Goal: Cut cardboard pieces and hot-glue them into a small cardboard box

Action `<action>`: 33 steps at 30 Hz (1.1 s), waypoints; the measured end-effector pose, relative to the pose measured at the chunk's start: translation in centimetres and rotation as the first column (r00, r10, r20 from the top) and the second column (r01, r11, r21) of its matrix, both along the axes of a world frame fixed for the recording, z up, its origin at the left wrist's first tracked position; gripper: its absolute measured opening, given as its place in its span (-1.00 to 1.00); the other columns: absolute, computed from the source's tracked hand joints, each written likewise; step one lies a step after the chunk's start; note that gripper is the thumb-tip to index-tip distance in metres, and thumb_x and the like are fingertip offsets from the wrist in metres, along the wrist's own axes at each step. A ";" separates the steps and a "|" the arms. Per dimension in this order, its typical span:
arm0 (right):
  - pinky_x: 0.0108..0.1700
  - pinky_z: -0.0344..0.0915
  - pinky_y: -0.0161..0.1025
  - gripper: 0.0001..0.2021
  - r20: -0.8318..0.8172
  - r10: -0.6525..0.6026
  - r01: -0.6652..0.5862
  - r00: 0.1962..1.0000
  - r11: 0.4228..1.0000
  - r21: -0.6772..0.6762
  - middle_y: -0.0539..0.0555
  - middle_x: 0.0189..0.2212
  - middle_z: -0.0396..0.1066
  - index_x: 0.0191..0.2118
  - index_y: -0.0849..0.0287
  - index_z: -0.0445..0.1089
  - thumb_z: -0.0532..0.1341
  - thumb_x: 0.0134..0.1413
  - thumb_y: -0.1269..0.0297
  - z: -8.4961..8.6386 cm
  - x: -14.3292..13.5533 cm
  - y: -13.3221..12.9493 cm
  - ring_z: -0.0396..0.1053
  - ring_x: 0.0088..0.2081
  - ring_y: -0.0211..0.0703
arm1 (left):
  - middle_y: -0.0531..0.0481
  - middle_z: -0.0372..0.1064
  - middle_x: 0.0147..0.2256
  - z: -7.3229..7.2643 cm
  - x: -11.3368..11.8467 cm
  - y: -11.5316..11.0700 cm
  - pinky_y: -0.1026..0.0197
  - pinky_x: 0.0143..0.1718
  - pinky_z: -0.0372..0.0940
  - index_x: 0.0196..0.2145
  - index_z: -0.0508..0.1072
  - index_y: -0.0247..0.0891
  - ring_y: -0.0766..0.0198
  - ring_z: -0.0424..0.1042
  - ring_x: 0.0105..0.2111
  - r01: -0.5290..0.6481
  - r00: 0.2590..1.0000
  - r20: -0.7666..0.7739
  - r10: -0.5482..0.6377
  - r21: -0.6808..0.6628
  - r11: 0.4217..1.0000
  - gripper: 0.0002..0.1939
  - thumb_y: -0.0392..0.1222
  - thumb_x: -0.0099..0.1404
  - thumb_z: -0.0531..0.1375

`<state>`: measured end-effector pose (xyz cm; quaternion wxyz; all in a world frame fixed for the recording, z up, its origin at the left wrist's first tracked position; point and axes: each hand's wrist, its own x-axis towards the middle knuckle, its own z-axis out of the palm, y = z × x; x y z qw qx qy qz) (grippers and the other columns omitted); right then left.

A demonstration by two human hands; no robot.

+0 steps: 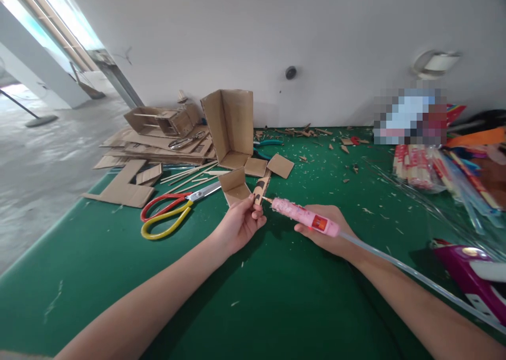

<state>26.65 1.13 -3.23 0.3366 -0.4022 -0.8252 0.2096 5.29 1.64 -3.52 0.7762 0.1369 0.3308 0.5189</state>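
Between the fingertips of my left hand [241, 223] is a narrow cardboard strip [261, 187] with dark printed marks. My right hand [326, 225] is wrapped round a pink hot glue gun [294, 212]. Its metal tip points left and sits at the strip's edge; I cannot tell whether they touch. A long clear glue stick [395, 262] runs out of the gun's back end toward the lower right. Just behind my left fingers stands a small folded cardboard piece [236, 186]. Scissors [174, 207] with red and yellow handles lie left of it.
A tall cardboard corner [237, 123] stands near the wall. Cardboard sheets [130, 149] and thin wooden sticks [193, 175] lie at the left. At the right are packed sticks [417, 167] and a purple tool [466, 275]. Scraps litter the green table [221, 307].
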 end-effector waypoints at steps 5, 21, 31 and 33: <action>-0.53 0.08 -0.32 -0.65 -0.087 -0.108 0.100 0.990 0.991 -0.094 -0.04 -0.60 0.27 -0.53 0.15 0.22 0.18 0.12 0.02 -0.4 0.2 -0.2 0.18 -0.58 -0.30 | 0.07 0.24 -0.59 -0.1 0.0 0.1 0.39 -0.55 0.24 -0.45 0.31 -0.37 0.52 0.17 -0.67 0.010 1.000 0.005 -0.010 -0.013 1.000 -0.75 -0.31 0.39 0.00; -0.58 0.02 -0.34 -0.61 -0.105 -0.039 0.038 0.994 0.999 -0.014 -0.07 -0.67 0.17 -0.58 0.14 0.16 0.17 0.13 0.02 0.1 0.0 -0.4 0.13 -0.63 -0.34 | 0.10 0.22 -0.63 -0.3 0.0 0.1 0.37 -0.56 0.22 -0.48 0.29 -0.37 0.51 0.13 -0.69 -0.004 1.000 0.029 0.003 0.009 1.000 -0.72 -0.33 0.40 -0.02; -0.57 0.06 -0.33 -0.58 -0.098 -0.010 -0.002 0.995 0.994 -0.114 -0.05 -0.68 0.22 -0.59 0.15 0.20 0.17 0.09 -0.07 0.1 0.0 -0.6 0.18 -0.62 -0.31 | 0.11 0.22 -0.62 -0.4 -0.2 0.1 0.39 -0.55 0.21 -0.47 0.28 -0.37 0.53 0.12 -0.69 0.015 0.997 0.081 -0.016 0.015 1.000 -0.74 -0.34 0.40 -0.02; -0.56 0.09 -0.32 -0.58 -0.111 -0.054 0.038 0.992 0.989 -0.143 -0.03 -0.66 0.25 -0.57 0.15 0.23 0.17 0.08 -0.08 0.1 -0.1 -0.7 0.21 -0.61 -0.30 | 0.11 0.22 -0.63 -0.4 -0.2 0.1 0.39 -0.55 0.20 -0.47 0.28 -0.37 0.53 0.12 -0.69 0.012 0.996 0.087 -0.012 0.008 1.000 -0.74 -0.34 0.40 -0.02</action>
